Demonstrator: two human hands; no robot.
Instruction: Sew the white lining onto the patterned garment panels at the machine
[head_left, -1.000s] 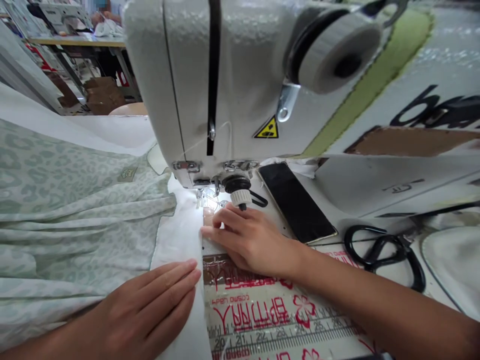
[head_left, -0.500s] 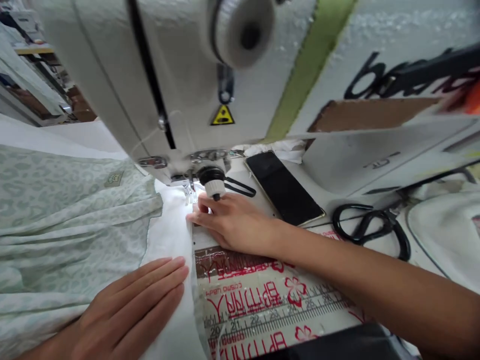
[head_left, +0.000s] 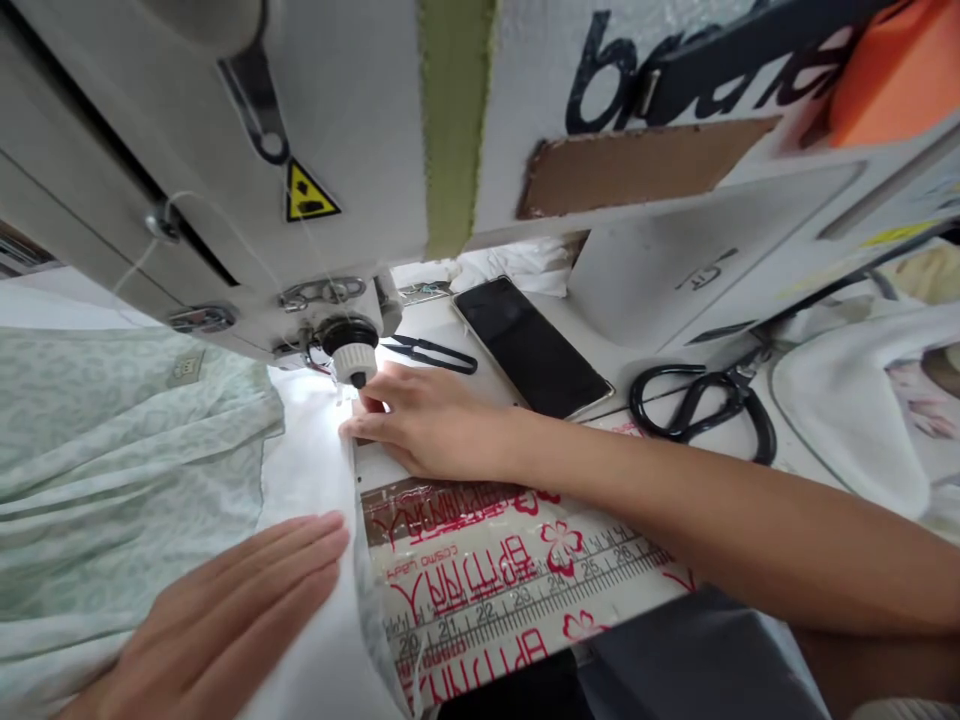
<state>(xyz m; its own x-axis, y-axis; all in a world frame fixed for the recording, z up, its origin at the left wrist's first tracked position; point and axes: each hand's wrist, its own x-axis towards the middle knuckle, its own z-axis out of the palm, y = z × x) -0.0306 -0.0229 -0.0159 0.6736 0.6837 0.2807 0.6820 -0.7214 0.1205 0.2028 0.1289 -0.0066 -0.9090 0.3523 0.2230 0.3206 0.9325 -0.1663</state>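
White fabric (head_left: 307,470) with a pale green, spotted layer (head_left: 135,450) runs under the needle area of a sewing machine (head_left: 360,150). My left hand (head_left: 240,610) lies flat on the white part, fingers stretched out and together. Close by the presser foot, my right hand (head_left: 420,420) has its thumb and curled fingers at the fabric's right edge, pinching it. The machine's white knob (head_left: 354,362) partly hides the needle and those fingertips. Bright light falls on the cloth there.
Behind my right hand lie black thread snips (head_left: 431,352) and a phone (head_left: 532,345). Black-handled scissors (head_left: 705,405) rest farther right, beside more white cloth (head_left: 847,400). A printed measuring scale (head_left: 517,600) is taped along the table's front edge.
The view has shifted right, so the machine and hands appear farther left. Both hands keep nearly the same pose on the fabric.
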